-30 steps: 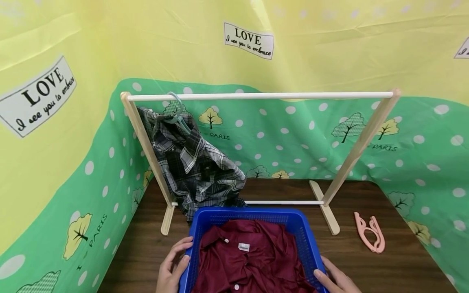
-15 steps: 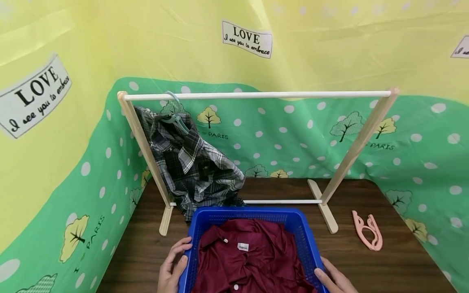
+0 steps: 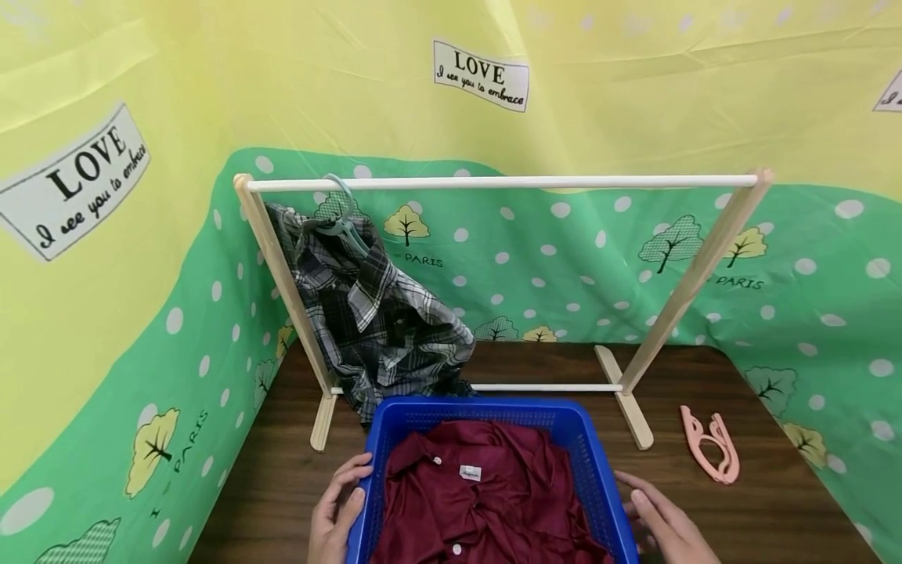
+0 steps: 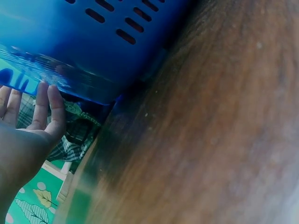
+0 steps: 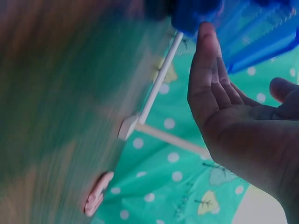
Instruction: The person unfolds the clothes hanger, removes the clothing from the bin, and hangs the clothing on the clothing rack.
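Note:
A blue plastic basket (image 3: 590,448) stands at the front of the table, holding a crumpled dark red shirt (image 3: 486,501) with white buttons and a collar label. At its left side my left hand (image 3: 337,509) touches the rim from outside with fingertips and thumb; the left wrist view shows these fingers fairly straight. On the right, my right hand (image 3: 665,521) is beside the basket wall, thumb raised off the rim. Its fingers reach towards the basket in the right wrist view; whether a fingertip touches it, I cannot tell.
Behind the basket stands a wooden clothes rack (image 3: 507,182) with a white rail. A black and grey plaid shirt (image 3: 395,329) hangs at its left end on a light blue hanger (image 3: 345,223). A pink folding hanger (image 3: 712,448) lies on the dark wooden table (image 3: 768,509) at right.
My right hand has let go of the basket's right rim, its thumb lifting away and the hand shifting slightly right. The left hand and the basket look unmoved.

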A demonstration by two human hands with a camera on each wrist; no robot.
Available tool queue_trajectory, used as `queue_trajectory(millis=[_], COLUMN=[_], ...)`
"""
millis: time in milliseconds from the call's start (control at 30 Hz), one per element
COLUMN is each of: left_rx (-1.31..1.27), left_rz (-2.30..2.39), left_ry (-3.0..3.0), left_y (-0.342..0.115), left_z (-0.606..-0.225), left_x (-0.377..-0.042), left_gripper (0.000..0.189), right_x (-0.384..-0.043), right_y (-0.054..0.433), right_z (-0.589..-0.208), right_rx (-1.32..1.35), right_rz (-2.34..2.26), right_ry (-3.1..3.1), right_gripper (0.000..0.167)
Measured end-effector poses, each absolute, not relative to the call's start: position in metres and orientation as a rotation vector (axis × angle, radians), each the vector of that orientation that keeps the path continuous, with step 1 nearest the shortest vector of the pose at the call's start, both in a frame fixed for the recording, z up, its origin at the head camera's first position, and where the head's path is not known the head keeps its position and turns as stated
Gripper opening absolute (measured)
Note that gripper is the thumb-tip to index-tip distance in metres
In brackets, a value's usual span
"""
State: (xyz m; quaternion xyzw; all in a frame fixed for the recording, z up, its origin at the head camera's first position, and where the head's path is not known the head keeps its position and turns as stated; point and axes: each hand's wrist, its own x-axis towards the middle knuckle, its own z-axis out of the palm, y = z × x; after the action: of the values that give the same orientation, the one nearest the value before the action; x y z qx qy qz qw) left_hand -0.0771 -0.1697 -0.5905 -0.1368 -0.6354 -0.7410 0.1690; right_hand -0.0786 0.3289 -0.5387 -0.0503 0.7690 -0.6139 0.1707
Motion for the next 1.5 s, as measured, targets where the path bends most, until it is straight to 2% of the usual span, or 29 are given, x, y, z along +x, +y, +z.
queue_trajectory(millis=[133, 367, 567, 767, 900, 1100, 1300, 1500], left_rx=[-0.406, -0.413, -0.369, -0.377, -0.380, -0.378, -0.314, -0.378], left_rz=[-2.087, -2.085, -2.111, -2.115, -2.117, -2.114, -2.124, -2.112], left_ry=[-1.789, -1.786, -1.794, -1.803, -1.801, -1.789, -1.809, -1.779], left_y=[-0.170, -0.169, -0.167, -0.168, -0.167, -0.167, -0.165, -0.166], left_z=[-0.591, -0.592, -0.589, -0.589, -0.589, -0.589, -0.589, -0.589], left_x=[-0.078, -0.078, -0.077, -0.077, -0.077, -0.076, -0.075, -0.076], left_gripper=[0.039, 0.038, 0.036, 0.035, 0.035, 0.038, 0.034, 0.037], right_x=[-0.085, -0.090, -0.100, -0.110, -0.117, -0.126, -0.132, -0.138], right_y=[0.335, 0.349, 0.375, 0.393, 0.405, 0.419, 0.428, 0.440], right_z=[-0.532, -0.526, -0.518, -0.518, -0.520, -0.523, -0.528, -0.536], right_rx=[0.038, 0.286, 0.381, 0.615, 0.785, 0.904, 0.989, 0.976], right_rz=[-1.713, -1.770, -1.769, -1.684, -1.667, -1.715, -1.636, -1.451], right_ry=[2.317, 2.598, 2.689, 2.785, 2.759, 2.652, 2.687, 2.840], right_gripper=[0.050, 0.032, 0.033, 0.016, 0.027, 0.030, 0.036, 0.048])
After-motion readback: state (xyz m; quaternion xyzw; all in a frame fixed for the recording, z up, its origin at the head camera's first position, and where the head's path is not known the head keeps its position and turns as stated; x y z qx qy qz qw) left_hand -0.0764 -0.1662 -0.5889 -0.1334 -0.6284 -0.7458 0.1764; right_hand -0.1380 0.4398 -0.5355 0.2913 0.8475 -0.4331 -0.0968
